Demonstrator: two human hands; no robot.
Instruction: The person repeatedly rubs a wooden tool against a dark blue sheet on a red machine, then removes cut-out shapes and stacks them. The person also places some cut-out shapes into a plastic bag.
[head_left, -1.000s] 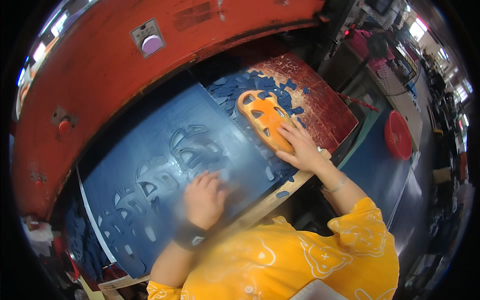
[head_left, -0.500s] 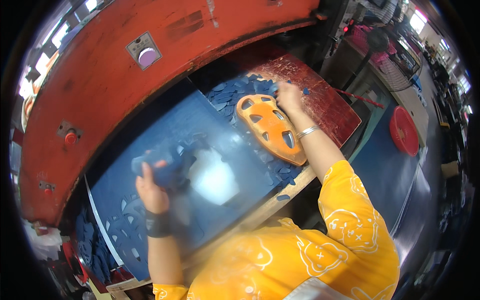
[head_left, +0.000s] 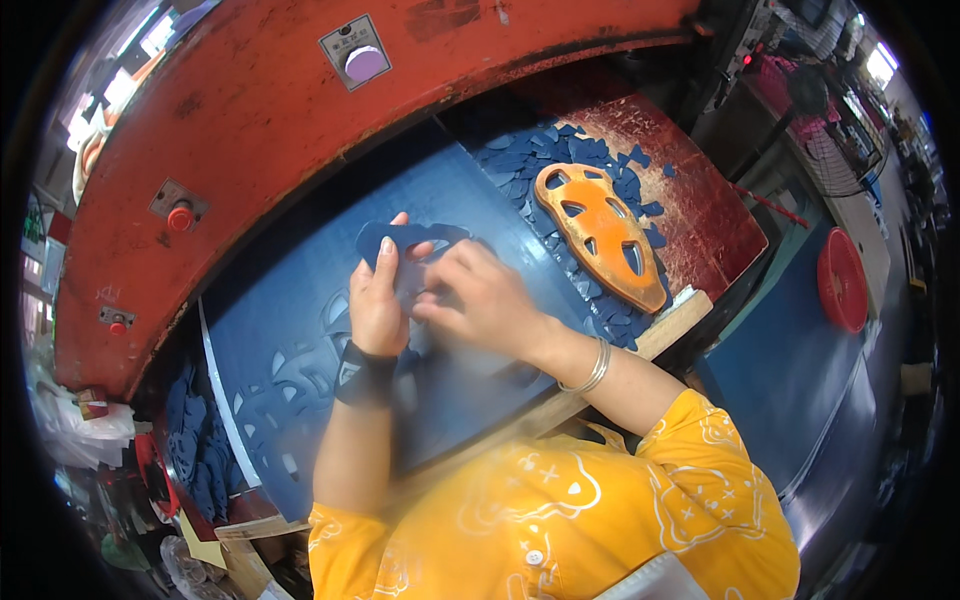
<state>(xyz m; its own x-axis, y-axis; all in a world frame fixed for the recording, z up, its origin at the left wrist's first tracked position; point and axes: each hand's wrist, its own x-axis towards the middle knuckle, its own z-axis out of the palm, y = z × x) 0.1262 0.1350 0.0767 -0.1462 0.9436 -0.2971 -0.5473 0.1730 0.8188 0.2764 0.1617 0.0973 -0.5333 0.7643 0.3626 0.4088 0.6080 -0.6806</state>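
Above the blue sheet (head_left: 310, 290), my left hand (head_left: 377, 305) is closed on a dark blue flat cut piece (head_left: 374, 240) with rounded edges and openings. My right hand (head_left: 485, 300) meets it from the right, fingers bent and pinched at the piece's right part. Motion blurs the right fingertips, and the hands cover much of the piece. To the right, an orange cutting die (head_left: 585, 225), long and rounded with several windows, rests on a heap of dark blue scraps (head_left: 530, 150). Cut-out shapes (head_left: 285, 385) show in the sheet's near left part.
A red press beam (head_left: 260, 110) spans the far side, bearing a purple button (head_left: 364, 64) and red knobs (head_left: 180, 218). A worn red board (head_left: 715, 205) lies under the scraps. Wood (head_left: 675, 325) edges the near side. More scraps (head_left: 200, 445) hang left; a red basket (head_left: 842, 280) sits right.
My right hand has left the scraps beyond the die and come left to the blue piece in my left hand. The whole view has shifted, with the scene now further right.
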